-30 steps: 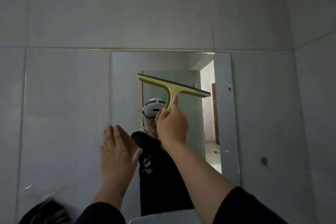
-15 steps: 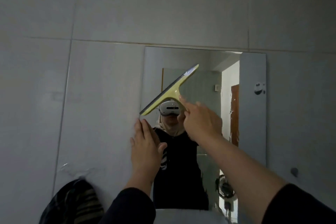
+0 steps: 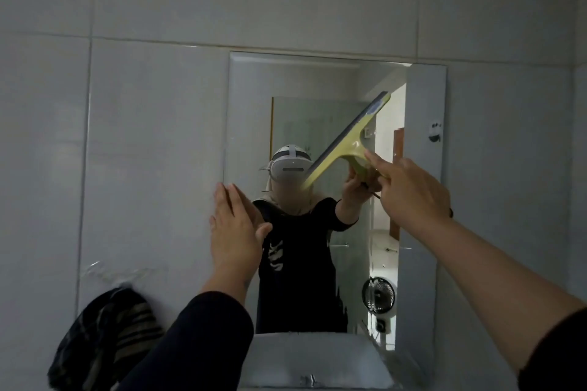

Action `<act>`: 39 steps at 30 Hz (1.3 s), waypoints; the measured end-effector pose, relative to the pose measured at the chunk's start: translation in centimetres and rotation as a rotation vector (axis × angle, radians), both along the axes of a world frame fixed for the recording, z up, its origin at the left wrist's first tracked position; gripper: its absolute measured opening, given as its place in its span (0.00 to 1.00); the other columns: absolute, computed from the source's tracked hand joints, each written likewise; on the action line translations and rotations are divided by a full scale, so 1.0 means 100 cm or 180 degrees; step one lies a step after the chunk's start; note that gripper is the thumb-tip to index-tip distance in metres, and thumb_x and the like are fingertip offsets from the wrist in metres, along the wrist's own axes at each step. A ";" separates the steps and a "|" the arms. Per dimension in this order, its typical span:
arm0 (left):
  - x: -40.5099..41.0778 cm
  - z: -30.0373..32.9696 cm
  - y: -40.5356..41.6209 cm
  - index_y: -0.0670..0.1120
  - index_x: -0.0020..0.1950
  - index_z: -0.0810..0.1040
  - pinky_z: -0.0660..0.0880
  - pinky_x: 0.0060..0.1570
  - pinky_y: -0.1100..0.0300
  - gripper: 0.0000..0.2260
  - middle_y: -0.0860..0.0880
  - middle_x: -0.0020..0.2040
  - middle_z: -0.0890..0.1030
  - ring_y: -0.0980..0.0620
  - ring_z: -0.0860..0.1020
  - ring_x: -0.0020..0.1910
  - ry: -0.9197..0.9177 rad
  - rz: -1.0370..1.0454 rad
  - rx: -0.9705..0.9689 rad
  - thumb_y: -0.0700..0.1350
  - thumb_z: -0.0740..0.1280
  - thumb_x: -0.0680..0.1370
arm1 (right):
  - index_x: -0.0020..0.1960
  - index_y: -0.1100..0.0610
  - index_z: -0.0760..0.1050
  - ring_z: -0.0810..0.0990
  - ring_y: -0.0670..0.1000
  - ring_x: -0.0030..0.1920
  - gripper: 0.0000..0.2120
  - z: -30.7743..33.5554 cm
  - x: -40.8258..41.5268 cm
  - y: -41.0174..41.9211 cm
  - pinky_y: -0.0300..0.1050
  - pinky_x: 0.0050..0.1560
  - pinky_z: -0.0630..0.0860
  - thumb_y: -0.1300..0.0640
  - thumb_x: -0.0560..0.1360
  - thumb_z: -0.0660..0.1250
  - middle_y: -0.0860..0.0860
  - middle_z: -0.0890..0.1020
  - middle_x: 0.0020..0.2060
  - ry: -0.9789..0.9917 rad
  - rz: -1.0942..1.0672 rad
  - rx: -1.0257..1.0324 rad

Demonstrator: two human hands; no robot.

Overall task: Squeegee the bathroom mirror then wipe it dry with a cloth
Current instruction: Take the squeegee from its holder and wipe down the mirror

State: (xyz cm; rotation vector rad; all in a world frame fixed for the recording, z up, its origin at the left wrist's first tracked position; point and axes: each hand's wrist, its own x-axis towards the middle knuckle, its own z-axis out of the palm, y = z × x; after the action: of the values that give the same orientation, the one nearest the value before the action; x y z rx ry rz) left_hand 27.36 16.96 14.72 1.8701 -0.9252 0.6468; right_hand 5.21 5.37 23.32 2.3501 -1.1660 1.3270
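A frameless rectangular mirror [image 3: 251, 111] hangs on the grey tiled wall. My right hand [image 3: 409, 190] grips the handle of a yellow squeegee [image 3: 346, 143]. Its blade is steeply tilted, top end up right, and lies against the glass right of centre. My left hand [image 3: 235, 232] is flat, fingers up, pressed on the mirror's lower left edge. A dark striped cloth [image 3: 108, 340] hangs on the wall at lower left, apart from both hands.
A white washbasin [image 3: 317, 362] sits directly under the mirror. A small sticker [image 3: 434, 132] is on the mirror's right strip. Grey tiled wall [image 3: 143, 152] surrounds the mirror, and a side wall closes in at far right.
The squeegee has turned from nearly level to steeply tilted and now sits further right on the glass. My left hand has stayed flat at the mirror's left edge. The view has shifted.
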 end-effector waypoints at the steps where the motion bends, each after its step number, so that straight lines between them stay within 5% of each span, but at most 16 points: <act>1: 0.000 0.000 0.000 0.42 0.77 0.39 0.58 0.72 0.43 0.44 0.45 0.78 0.39 0.41 0.50 0.76 0.0004 0.0018 0.0014 0.52 0.68 0.75 | 0.69 0.27 0.57 0.75 0.53 0.44 0.25 0.000 -0.006 -0.003 0.47 0.39 0.72 0.53 0.81 0.52 0.50 0.72 0.49 -0.0065 -0.0013 0.0061; 5: 0.002 0.001 -0.003 0.42 0.77 0.39 0.58 0.72 0.42 0.45 0.45 0.78 0.39 0.40 0.51 0.76 0.0034 0.0082 0.0046 0.50 0.69 0.75 | 0.70 0.28 0.54 0.73 0.52 0.39 0.25 -0.004 -0.032 -0.015 0.44 0.34 0.66 0.53 0.81 0.53 0.51 0.71 0.46 -0.0208 -0.0166 0.0261; 11: 0.005 -0.002 -0.006 0.43 0.77 0.38 0.57 0.73 0.44 0.44 0.45 0.78 0.38 0.42 0.48 0.77 -0.0031 0.0084 -0.0009 0.49 0.69 0.75 | 0.73 0.34 0.55 0.74 0.54 0.43 0.24 -0.029 -0.058 -0.032 0.47 0.40 0.70 0.54 0.81 0.53 0.56 0.76 0.55 -0.0627 -0.0159 0.0675; 15: 0.008 -0.002 -0.007 0.44 0.77 0.39 0.59 0.72 0.45 0.45 0.46 0.78 0.39 0.41 0.51 0.76 -0.0003 0.0108 0.0019 0.51 0.69 0.75 | 0.75 0.38 0.55 0.75 0.54 0.39 0.25 -0.055 -0.037 -0.018 0.46 0.39 0.71 0.55 0.81 0.54 0.55 0.78 0.46 -0.1070 0.0149 0.0982; 19: 0.008 -0.001 -0.006 0.43 0.77 0.39 0.61 0.71 0.45 0.46 0.46 0.78 0.39 0.42 0.50 0.77 0.0007 0.0121 0.0097 0.52 0.70 0.74 | 0.76 0.44 0.55 0.79 0.57 0.51 0.26 -0.078 -0.001 0.012 0.47 0.45 0.74 0.56 0.80 0.55 0.55 0.81 0.53 -0.1637 0.0412 0.1288; 23: 0.010 -0.001 -0.004 0.43 0.77 0.40 0.62 0.71 0.45 0.46 0.46 0.78 0.41 0.42 0.50 0.77 0.0005 0.0098 0.0121 0.53 0.70 0.74 | 0.77 0.47 0.54 0.80 0.55 0.52 0.26 -0.088 0.032 0.041 0.52 0.53 0.77 0.56 0.81 0.56 0.53 0.82 0.54 -0.1995 0.0722 0.1477; 29: 0.011 -0.001 0.001 0.46 0.77 0.41 0.65 0.68 0.45 0.47 0.50 0.78 0.42 0.44 0.54 0.76 0.0029 -0.0043 0.0034 0.58 0.70 0.73 | 0.77 0.48 0.51 0.79 0.54 0.56 0.27 -0.099 0.076 0.067 0.50 0.55 0.77 0.55 0.81 0.56 0.54 0.80 0.58 -0.1983 0.0863 0.1398; 32: 0.014 0.002 0.007 0.48 0.78 0.44 0.70 0.65 0.44 0.43 0.53 0.78 0.45 0.46 0.60 0.74 0.0076 -0.0151 0.0004 0.59 0.67 0.74 | 0.77 0.46 0.51 0.80 0.51 0.55 0.27 -0.104 0.091 0.075 0.41 0.47 0.76 0.55 0.81 0.57 0.53 0.77 0.62 -0.1877 0.0992 0.1298; 34: 0.018 0.003 0.012 0.48 0.78 0.47 0.70 0.64 0.44 0.37 0.54 0.78 0.48 0.46 0.62 0.73 0.0088 -0.0285 -0.0030 0.55 0.65 0.76 | 0.77 0.45 0.51 0.80 0.50 0.53 0.27 -0.108 0.101 0.083 0.34 0.40 0.72 0.54 0.81 0.57 0.54 0.75 0.64 -0.1597 0.1114 0.1181; 39: 0.026 0.003 0.029 0.51 0.73 0.57 0.74 0.57 0.44 0.27 0.50 0.72 0.63 0.47 0.70 0.64 0.0010 -0.0581 -0.0363 0.45 0.61 0.75 | 0.77 0.44 0.50 0.79 0.51 0.53 0.27 -0.112 0.107 0.090 0.37 0.41 0.70 0.53 0.81 0.56 0.52 0.74 0.64 -0.1140 0.1066 0.0907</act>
State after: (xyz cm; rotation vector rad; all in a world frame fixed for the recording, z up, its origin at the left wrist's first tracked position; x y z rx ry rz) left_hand 29.91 19.83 15.05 1.6633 -1.0222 0.5730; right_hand 15.92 14.35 12.15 2.6767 -1.1510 1.8679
